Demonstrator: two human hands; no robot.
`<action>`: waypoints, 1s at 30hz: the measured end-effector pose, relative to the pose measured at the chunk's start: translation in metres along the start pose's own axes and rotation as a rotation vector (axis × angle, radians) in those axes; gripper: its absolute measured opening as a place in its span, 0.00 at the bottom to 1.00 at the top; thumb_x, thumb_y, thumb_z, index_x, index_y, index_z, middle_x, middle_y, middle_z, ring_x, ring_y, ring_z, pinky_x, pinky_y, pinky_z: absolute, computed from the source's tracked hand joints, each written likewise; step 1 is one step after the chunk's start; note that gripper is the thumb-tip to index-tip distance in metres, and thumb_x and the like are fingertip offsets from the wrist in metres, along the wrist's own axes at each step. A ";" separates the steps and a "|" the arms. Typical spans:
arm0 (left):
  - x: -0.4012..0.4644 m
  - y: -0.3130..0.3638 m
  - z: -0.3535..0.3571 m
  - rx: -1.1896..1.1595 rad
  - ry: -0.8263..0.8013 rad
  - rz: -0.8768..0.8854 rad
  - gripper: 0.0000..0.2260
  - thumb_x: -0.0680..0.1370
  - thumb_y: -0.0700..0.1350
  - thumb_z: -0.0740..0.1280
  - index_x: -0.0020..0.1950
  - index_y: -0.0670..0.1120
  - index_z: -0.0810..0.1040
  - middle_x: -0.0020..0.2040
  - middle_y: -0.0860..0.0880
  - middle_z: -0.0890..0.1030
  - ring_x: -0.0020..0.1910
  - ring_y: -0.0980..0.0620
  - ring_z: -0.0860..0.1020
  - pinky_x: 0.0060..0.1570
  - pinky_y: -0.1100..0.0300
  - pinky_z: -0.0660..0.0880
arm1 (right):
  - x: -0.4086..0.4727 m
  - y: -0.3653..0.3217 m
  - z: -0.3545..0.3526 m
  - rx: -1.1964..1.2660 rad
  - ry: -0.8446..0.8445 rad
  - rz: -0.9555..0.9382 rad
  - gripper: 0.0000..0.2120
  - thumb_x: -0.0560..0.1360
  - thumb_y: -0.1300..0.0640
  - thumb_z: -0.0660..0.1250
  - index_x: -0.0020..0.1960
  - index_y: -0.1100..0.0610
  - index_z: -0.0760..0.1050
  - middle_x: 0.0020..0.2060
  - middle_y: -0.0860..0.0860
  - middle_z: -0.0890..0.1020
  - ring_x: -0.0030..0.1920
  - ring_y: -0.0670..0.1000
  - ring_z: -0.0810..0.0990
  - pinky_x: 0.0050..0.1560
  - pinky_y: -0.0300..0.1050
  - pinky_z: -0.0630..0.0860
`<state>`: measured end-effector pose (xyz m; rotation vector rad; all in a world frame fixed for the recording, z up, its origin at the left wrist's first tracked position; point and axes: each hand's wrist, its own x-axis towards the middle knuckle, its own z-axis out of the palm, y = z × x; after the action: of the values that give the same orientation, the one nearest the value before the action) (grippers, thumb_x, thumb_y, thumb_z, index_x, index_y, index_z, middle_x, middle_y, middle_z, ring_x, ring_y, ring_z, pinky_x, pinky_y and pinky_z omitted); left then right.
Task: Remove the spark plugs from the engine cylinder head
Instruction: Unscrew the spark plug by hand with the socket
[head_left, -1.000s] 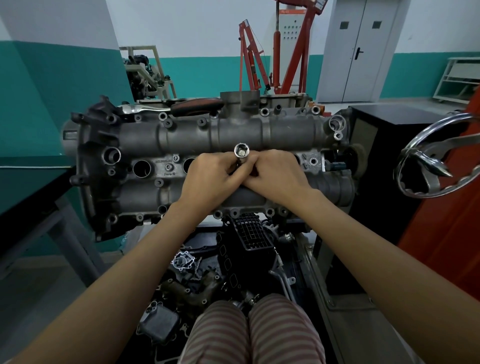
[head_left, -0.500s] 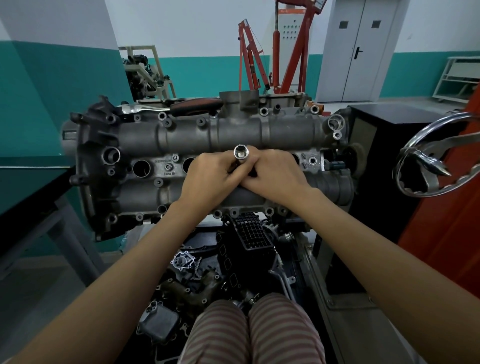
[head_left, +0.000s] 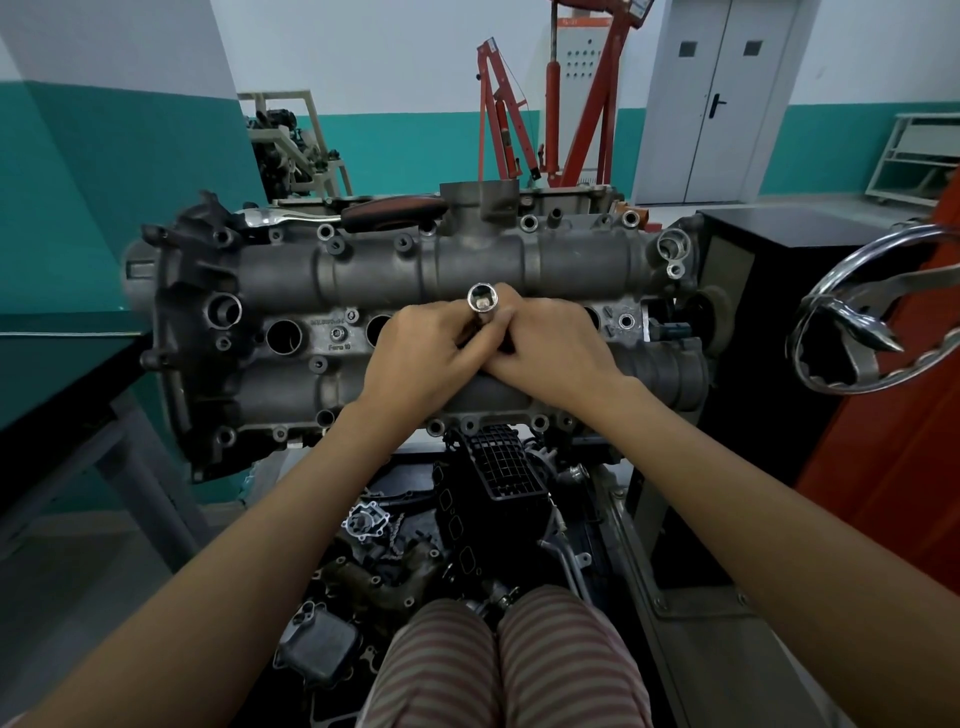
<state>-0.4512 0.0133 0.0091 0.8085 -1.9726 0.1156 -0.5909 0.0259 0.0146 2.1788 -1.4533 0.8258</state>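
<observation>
A: The cylinder head (head_left: 415, 291) stands upright, two open plug wells (head_left: 283, 336) left of the hands. Spark plugs themselves? None visible.

B: One spark plug socket (head_left: 482, 300) sticks out of a middle well. Left hand (head_left: 415, 358) and right hand (head_left: 550, 348), two, both curl round its shaft.

A: Tilt it and, I'd guess, it slips off the plug or cracks the ceramic.

Ratchet (head_left: 343, 215) behind cylinder head (head_left: 405, 270)

You can read only "Ferra 10" cast into the cylinder head (head_left: 332, 347); the stamped line above it stays too blurred.
</observation>
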 end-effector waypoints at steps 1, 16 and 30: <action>0.000 0.000 0.000 0.000 0.005 0.000 0.22 0.75 0.57 0.58 0.29 0.43 0.73 0.24 0.50 0.72 0.25 0.50 0.71 0.26 0.59 0.64 | 0.000 0.000 0.001 -0.019 0.002 -0.004 0.18 0.75 0.44 0.57 0.52 0.58 0.73 0.36 0.53 0.82 0.38 0.55 0.80 0.35 0.42 0.60; -0.001 0.000 0.002 0.070 -0.015 0.003 0.13 0.76 0.56 0.55 0.36 0.49 0.67 0.30 0.56 0.66 0.28 0.54 0.67 0.27 0.62 0.57 | -0.001 -0.001 0.001 0.020 0.016 0.009 0.15 0.74 0.48 0.59 0.52 0.59 0.71 0.37 0.53 0.81 0.37 0.56 0.79 0.33 0.43 0.60; 0.021 0.001 -0.014 0.242 -0.098 0.266 0.16 0.75 0.53 0.55 0.37 0.42 0.71 0.31 0.47 0.73 0.27 0.43 0.72 0.26 0.62 0.58 | 0.001 0.001 0.001 -0.008 -0.016 0.015 0.14 0.73 0.50 0.62 0.36 0.59 0.75 0.33 0.57 0.81 0.36 0.60 0.78 0.32 0.44 0.59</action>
<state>-0.4475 0.0091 0.0339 0.7108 -2.1801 0.4872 -0.5912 0.0238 0.0143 2.1762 -1.4797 0.8083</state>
